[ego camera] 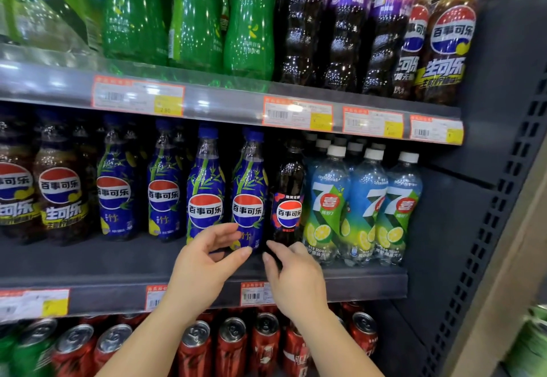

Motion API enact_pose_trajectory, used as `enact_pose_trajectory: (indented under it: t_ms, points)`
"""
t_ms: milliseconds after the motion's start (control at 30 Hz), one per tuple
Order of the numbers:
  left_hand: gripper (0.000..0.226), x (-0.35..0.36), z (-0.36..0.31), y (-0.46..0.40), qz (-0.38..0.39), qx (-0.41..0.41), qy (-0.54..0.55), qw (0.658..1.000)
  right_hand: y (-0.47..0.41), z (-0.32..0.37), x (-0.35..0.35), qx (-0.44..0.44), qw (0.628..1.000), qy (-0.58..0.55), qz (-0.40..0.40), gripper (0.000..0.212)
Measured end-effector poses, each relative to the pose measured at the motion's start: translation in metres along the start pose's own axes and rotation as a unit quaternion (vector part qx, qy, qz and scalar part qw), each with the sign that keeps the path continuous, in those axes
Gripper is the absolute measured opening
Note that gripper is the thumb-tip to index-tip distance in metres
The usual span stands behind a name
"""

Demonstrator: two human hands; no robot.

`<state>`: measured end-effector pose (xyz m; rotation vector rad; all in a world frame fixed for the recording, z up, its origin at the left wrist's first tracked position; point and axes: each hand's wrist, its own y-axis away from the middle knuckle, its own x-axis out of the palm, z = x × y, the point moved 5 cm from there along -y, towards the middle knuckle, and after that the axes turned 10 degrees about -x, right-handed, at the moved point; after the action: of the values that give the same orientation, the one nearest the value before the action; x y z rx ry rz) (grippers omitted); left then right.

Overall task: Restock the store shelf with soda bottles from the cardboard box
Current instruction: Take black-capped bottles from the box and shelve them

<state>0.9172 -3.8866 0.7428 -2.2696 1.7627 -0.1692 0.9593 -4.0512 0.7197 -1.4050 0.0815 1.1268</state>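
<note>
Head view shows both hands at the middle shelf (355,283). The left hand (204,270) is spread, empty, fingers just before a blue bottle (248,193); the right hand (296,279) has its fingertips at the foot of a black bottle (289,199), loosely curled and gripping nothing firmly. The step looks like facing up bottles already placed. Next, the black bottle likely needs nudging into line, then another fetched; the cardboard box is out of view. Blue and black labels read 百事可乐; the pale bottles (367,208) to the right show "7喜". Above, purple labels read 美年达. A price tag (137,96) reads 2.80. Red cans (231,347) fill the shelf below.
</note>
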Motion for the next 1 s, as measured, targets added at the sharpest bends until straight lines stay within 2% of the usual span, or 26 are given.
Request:
enact_pose_trajectory:
  t_ms: [233, 367, 500, 633, 733, 900, 967, 1000]
  points:
    - [0.040, -0.006, 0.004, 0.005, -0.019, -0.013, -0.013, 1.000, -0.002, -0.005, 0.003, 0.014, 0.998, -0.023, 0.065, 0.054]
    - [0.045, -0.020, 0.006, 0.010, -0.050, -0.025, -0.023, 0.998, -0.003, 0.009, -0.009, 0.010, 0.999, -0.045, 0.007, 0.038]
    - [0.040, -0.062, 0.003, 0.019, -0.112, -0.022, -0.062, 0.992, -0.008, 0.062, 0.002, -0.040, 0.994, -0.097, -0.019, 0.034]
    - [0.037, -0.145, 0.001, 0.042, -0.174, -0.027, -0.155, 0.972, -0.015, 0.140, 0.044, -0.083, 0.985, -0.150, 0.027, 0.034]
    - [0.033, -0.234, 0.007, 0.073, -0.246, -0.060, -0.156, 0.955, -0.015, 0.222, 0.078, -0.138, 0.972, -0.175, 0.076, 0.034]
    - [0.033, -0.408, 0.018, 0.155, -0.374, -0.114, -0.243, 0.888, 0.007, 0.404, 0.133, -0.239, 0.936, -0.211, 0.146, 0.038]
    - [0.050, -0.481, 0.014, 0.194, -0.412, -0.136, -0.343, 0.833, 0.026, 0.487, 0.157, -0.272, 0.919, -0.220, 0.182, 0.046]
    - [0.062, -0.517, 0.011, 0.214, -0.422, -0.153, -0.413, 0.792, 0.038, 0.529, 0.168, -0.286, 0.910, -0.223, 0.201, 0.050]
